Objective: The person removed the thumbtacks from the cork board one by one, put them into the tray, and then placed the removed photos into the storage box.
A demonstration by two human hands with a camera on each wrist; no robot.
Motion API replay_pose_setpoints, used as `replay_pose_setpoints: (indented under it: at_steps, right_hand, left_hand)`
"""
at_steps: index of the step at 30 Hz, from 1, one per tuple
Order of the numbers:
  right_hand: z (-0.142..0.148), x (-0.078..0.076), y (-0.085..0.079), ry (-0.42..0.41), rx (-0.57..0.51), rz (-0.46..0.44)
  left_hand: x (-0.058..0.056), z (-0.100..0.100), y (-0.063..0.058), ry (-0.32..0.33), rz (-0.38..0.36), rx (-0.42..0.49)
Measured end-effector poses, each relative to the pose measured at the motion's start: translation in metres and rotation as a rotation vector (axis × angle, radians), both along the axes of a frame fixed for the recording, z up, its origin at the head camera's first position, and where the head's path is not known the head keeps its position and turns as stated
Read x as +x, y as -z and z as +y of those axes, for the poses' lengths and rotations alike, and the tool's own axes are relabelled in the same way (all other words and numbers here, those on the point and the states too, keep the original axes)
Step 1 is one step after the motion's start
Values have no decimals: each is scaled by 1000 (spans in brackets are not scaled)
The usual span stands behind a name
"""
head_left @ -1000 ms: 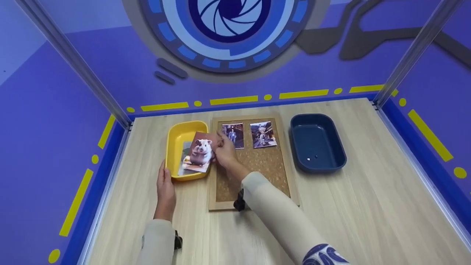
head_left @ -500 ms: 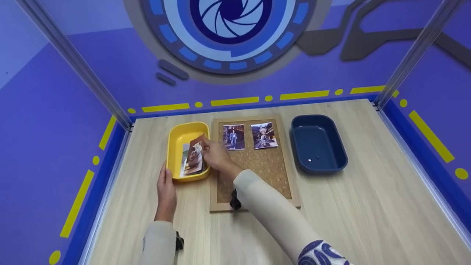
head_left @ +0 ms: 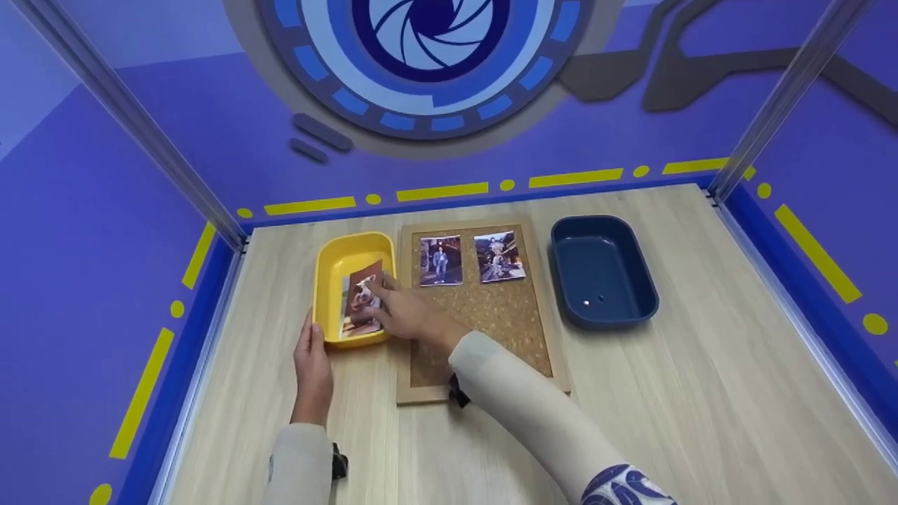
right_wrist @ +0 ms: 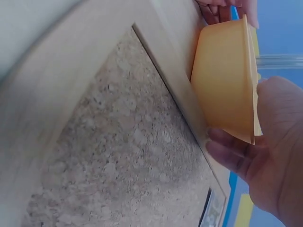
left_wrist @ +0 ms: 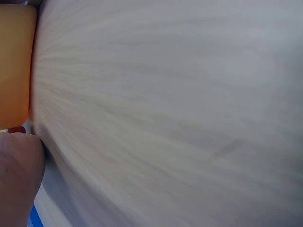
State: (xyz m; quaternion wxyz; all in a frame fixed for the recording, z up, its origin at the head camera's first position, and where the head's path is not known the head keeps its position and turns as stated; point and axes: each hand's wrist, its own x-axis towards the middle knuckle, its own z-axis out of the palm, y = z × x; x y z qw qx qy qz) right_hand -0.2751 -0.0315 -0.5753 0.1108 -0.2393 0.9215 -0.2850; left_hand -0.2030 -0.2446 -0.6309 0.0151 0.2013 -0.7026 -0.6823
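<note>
My left hand (head_left: 313, 368) grips the near left corner of the yellow tray (head_left: 332, 294), thumb at the near end and fingers along the outer side. Inside the tray, a photo of a hamster (head_left: 358, 324) lies on at least one other photo, whose left edge shows. Reaching over the tray's right rim, my right hand (head_left: 414, 312) touches the hamster photo with extended fingers and covers part of it. In the right wrist view, other right fingers (right_wrist: 229, 151) sit outside the tray wall. The left wrist view catches only a bit of the left hand (left_wrist: 19, 175).
Right of the yellow tray lies a wood-framed cork board (head_left: 484, 330). Near its top are two photos of people, a left one (head_left: 440, 263) and a right one (head_left: 499, 257). A dark blue tray (head_left: 596, 263) with a few tiny items stands farther right. Printed walls enclose the table.
My right hand has moved left and down into the yellow tray with the hamster photo, which now lies flatter there. Its fingers have spread over the photo. The left hand has stayed put.
</note>
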Motion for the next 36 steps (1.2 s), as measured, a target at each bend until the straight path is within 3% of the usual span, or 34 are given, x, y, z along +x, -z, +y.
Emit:
replay_pose_setpoints:
  at_steps: [5, 9, 13, 19, 29, 36]
  right_hand:
    - [8, -2, 0, 31, -146, 12]
    - [20, -1, -4, 76, -205, -21]
    - [38, 0, -10, 103, -228, -34]
    - [76, -1, -10, 134, -269, 17]
    - [164, 7, 13, 313, -454, -109]
    - [204, 20, 31, 405, -471, -116]
  left_hand:
    - [2, 0, 1, 5, 28, 17]
    - [2, -1, 1, 5, -23, 8]
    - [4, -4, 1, 0, -55, 2]
    - [8, -8, -2, -15, -56, -17]
    - [4, 1, 0, -10, -56, -46]
    - [4, 6, -2, -38, -88, -46]
